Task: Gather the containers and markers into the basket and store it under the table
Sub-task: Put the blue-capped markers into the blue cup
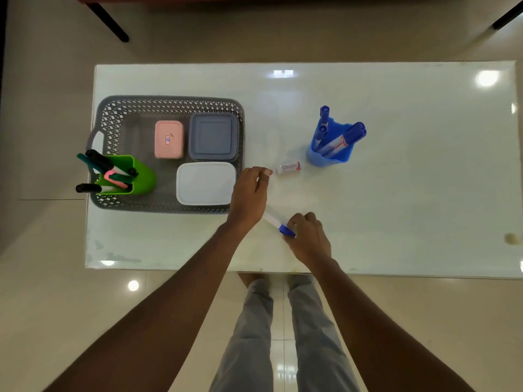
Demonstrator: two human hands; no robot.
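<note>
A grey perforated basket (113, 111) stands at the table's left. Inside lie a pink container (169, 139), a grey-blue container (213, 137), a white container (206, 183) and a green cup (135, 176) with several markers. A blue cup (328, 157) with several blue markers stands to the right of the middle. A white marker (273, 219) with a blue cap runs between my hands; my right hand (308, 239) grips its capped end. My left hand (250, 193) is curled over the other end, just right of the basket. A small white-and-red tube (288, 167) lies beyond my left thumb.
The glass table top (410, 207) reaches from the basket to the right frame edge. Its near edge runs just above my legs. A small yellowish spot (511, 238) sits at the right edge. Dark furniture legs (109, 21) stand on the floor behind the table.
</note>
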